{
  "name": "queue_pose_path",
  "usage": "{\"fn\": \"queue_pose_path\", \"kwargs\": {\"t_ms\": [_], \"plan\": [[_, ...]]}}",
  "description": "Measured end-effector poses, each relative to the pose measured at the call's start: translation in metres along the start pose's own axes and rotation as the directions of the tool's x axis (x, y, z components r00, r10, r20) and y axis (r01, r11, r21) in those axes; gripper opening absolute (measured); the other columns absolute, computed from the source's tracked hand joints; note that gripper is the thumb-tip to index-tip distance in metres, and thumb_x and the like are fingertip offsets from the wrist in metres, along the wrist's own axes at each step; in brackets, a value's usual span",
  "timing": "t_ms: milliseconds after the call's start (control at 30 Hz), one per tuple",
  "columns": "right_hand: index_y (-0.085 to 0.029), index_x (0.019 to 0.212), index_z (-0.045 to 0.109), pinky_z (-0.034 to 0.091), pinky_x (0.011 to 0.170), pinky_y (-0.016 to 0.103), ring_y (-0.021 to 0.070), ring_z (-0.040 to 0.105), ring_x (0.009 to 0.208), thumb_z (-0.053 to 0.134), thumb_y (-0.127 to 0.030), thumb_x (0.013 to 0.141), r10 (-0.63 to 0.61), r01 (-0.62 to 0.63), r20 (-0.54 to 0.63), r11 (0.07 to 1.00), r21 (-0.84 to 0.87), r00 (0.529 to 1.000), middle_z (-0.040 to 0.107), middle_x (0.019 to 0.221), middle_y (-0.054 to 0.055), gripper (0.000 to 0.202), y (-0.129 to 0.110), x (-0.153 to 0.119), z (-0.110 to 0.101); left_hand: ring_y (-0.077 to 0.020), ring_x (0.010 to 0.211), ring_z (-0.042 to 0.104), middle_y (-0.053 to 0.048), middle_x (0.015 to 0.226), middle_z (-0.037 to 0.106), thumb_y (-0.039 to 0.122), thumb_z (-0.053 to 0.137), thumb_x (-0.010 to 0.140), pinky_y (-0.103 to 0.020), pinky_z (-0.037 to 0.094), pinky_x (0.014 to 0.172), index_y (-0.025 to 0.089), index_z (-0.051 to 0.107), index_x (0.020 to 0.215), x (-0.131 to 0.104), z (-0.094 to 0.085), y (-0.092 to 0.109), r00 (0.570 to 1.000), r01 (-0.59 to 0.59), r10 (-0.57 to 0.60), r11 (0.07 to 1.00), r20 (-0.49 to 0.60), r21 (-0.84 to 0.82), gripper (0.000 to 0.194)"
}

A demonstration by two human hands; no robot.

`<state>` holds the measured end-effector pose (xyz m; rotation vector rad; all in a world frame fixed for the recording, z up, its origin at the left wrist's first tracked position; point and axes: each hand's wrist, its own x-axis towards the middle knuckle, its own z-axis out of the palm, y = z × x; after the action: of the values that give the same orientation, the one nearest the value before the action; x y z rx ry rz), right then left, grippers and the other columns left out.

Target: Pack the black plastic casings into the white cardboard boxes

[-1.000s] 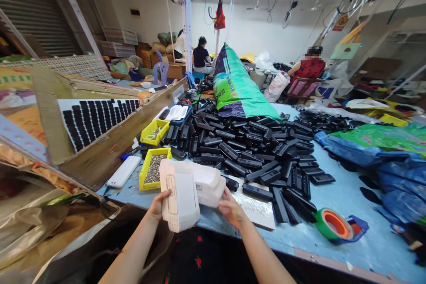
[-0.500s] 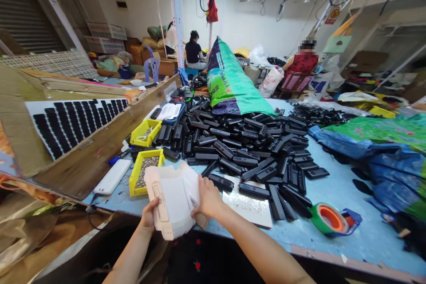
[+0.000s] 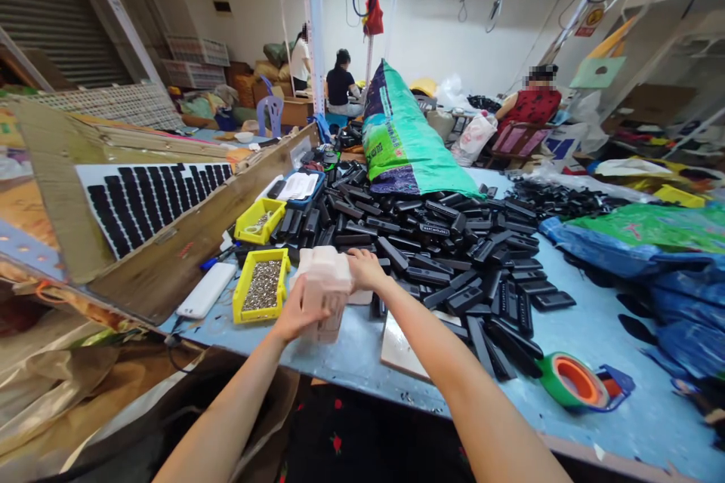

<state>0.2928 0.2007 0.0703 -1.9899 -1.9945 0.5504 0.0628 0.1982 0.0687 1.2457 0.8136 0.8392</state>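
Note:
Both hands hold a thick stack of pale, shaped cards (image 3: 327,275) just above the table's front edge. My left hand (image 3: 300,313) wraps its left side, thumb near the top and fingers across the front. At the right end, my right hand (image 3: 365,270) grips the stack, its fingers partly hidden behind it. Just left of the stack, a yellow bin (image 3: 236,302) contains many small metal parts. Behind and to the right lies a big heap of black elongated plastic cases (image 3: 422,272). A white board (image 3: 399,351) rests partly under my right forearm.
A second yellow bin (image 3: 241,230) and a white phone-like slab (image 3: 207,290) are at left, beside a wooden board (image 3: 186,249). A tape dispenser (image 3: 583,385) sits at right. A tall green sack (image 3: 419,151) stands behind the heap. Several people sit or stand in the background.
The stack has moved up and right, away from my body, and turned to a more upright, compact pose. My left hand has shifted from its lower edge to around its side. The view has shifted slightly.

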Motion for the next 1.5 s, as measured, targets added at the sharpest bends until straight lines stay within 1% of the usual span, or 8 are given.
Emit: {"fn": "queue_pose_path", "kwargs": {"t_ms": [167, 400, 533, 633, 800, 1033, 1133, 1500], "plan": [[-0.019, 0.139, 0.038, 0.033, 0.100, 0.046, 0.0256, 0.043, 0.122, 0.061, -0.034, 0.081, -0.006, 0.012, -0.024, 0.972, 0.236, 1.000, 0.039, 0.140, 0.015, 0.064, 0.007, -0.044, -0.008, -0.0334, 0.124, 0.044, -0.018, 0.132, 0.052, 0.018, 0.068, 0.060, -0.051, 0.029, 0.107, 0.014, 0.044, 0.131, -0.020, -0.007, 0.007, 0.570, -0.821, 0.276, 0.175, 0.774, 0.543, 0.075], [-0.011, 0.110, 0.061, 0.050, 0.074, 0.034, 0.0188, 0.063, 0.078, 0.073, -0.046, 0.061, -0.307, -0.351, 0.427, 0.273, 0.896, 0.850, 0.067, 0.091, 0.010, 0.061, -0.007, -0.130, 0.044, -0.0174, 0.133, 0.039, -0.004, 0.134, 0.055, 0.018, 0.050, 0.087, -0.037, 0.013, 0.114, 0.028, 0.049, 0.129, -0.050, -0.004, -0.014, 0.211, -0.896, 0.299, -0.322, 0.931, 0.306, 0.044], [-0.009, 0.108, 0.060, 0.051, 0.075, 0.036, 0.0231, 0.065, 0.080, 0.076, -0.036, 0.053, -0.176, -0.302, 0.283, -0.093, 0.949, 0.943, 0.068, 0.095, 0.013, 0.064, -0.030, -0.155, 0.075, -0.0193, 0.122, 0.051, -0.005, 0.125, 0.061, 0.018, 0.052, 0.086, -0.042, 0.020, 0.113, 0.031, 0.047, 0.131, -0.067, -0.003, -0.018, 0.644, -0.707, 0.556, 0.171, 0.525, 0.686, 0.047], [-0.012, 0.112, 0.059, 0.051, 0.082, 0.040, 0.0268, 0.065, 0.091, 0.072, -0.035, 0.058, 0.031, -0.104, 0.112, -0.191, 0.976, 0.993, 0.066, 0.107, 0.014, 0.061, -0.057, -0.161, 0.091, -0.0253, 0.110, 0.060, -0.013, 0.119, 0.063, 0.033, 0.047, 0.088, -0.045, 0.040, 0.101, 0.018, 0.049, 0.130, -0.074, -0.001, -0.018, 0.970, -0.241, 0.208, 0.793, 0.123, 0.559, 0.044], [-0.018, 0.123, 0.054, 0.044, 0.098, 0.049, 0.0317, 0.056, 0.115, 0.075, -0.043, 0.060, 0.235, 0.094, -0.082, -0.041, 0.995, 0.968, 0.059, 0.125, 0.012, 0.070, -0.095, -0.153, 0.104, -0.0334, 0.111, 0.056, -0.014, 0.120, 0.061, 0.046, 0.078, 0.058, -0.045, 0.043, 0.096, 0.018, 0.054, 0.123, -0.053, 0.008, 0.008, 0.962, -0.030, -0.099, 0.888, 0.254, 0.459, 0.075], [-0.021, 0.107, 0.064, 0.046, 0.094, 0.046, 0.0267, 0.061, 0.105, 0.075, -0.042, 0.066, -0.086, -0.245, 0.286, 0.323, 0.914, 0.954, 0.066, 0.110, 0.007, 0.047, -0.080, -0.186, 0.117, -0.0415, 0.122, 0.046, -0.019, 0.132, 0.052, 0.049, 0.084, 0.041, -0.051, 0.030, 0.106, 0.016, 0.051, 0.130, 0.012, -0.004, 0.021, 0.801, -0.454, -0.177, 0.444, 0.572, 0.773, 0.100], [-0.024, 0.114, 0.060, 0.042, 0.100, 0.045, 0.0253, 0.055, 0.114, 0.069, -0.027, 0.073, 0.045, -0.018, -0.015, 0.659, 0.752, 0.999, 0.060, 0.120, 0.007, 0.042, -0.069, -0.195, 0.125, -0.0392, 0.126, 0.042, -0.018, 0.137, 0.047, 0.049, 0.081, 0.048, -0.053, 0.029, 0.105, 0.019, 0.037, 0.141, 0.023, -0.005, 0.006, 0.753, -0.571, -0.175, 0.305, 0.635, 0.762, 0.108], [-0.015, 0.109, 0.054, 0.046, 0.090, 0.039, 0.0255, 0.057, 0.101, 0.055, -0.009, 0.076, 0.085, -0.028, -0.218, 0.967, 0.252, 0.972, 0.059, 0.104, 0.012, 0.034, -0.058, -0.125, 0.121, -0.0370, 0.141, 0.019, -0.014, 0.154, 0.021, 0.028, 0.061, 0.078, -0.068, 0.012, 0.107, 0.023, 0.028, 0.145, 0.001, -0.001, -0.029, 0.886, -0.463, -0.028, -0.006, 0.463, 0.886, 0.075]]}}
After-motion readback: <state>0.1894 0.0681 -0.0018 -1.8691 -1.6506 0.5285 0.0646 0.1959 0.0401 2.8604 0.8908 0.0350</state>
